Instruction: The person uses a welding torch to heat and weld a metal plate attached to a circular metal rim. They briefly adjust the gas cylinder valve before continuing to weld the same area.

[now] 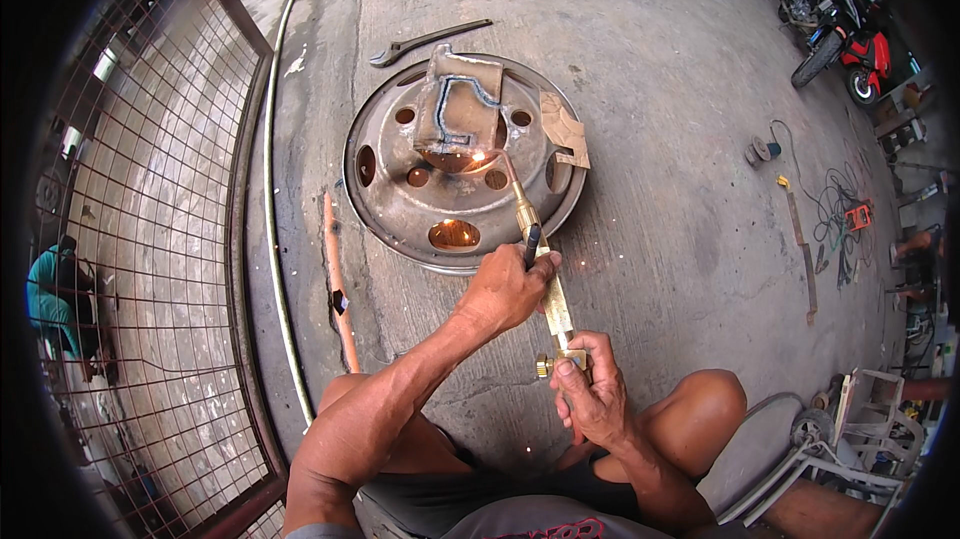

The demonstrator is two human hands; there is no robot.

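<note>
A brass cutting torch (557, 311) is held in both my hands. My left hand (508, 291) is wrapped around its front part by the black lever. Farther back, my right hand (592, 394) grips the rear end beside a brass valve knob (544, 366). The bent nozzle points at the near edge of a metal plate (475, 119), where a bright glow and sparks show. A dark, angular line runs across that plate. Beneath it lies a steel wheel rim (395, 224) with round and oval holes; orange light shows through the nearest opening.
Beyond the rim lies an adjustable wrench (430, 41). A brown cut piece (564, 127) rests on its right side. An orange pipe-like strip (338, 279) and a long hose (270, 189) are at left, before a mesh gate (150, 189). Behind it a person (60, 299) crouches.
</note>
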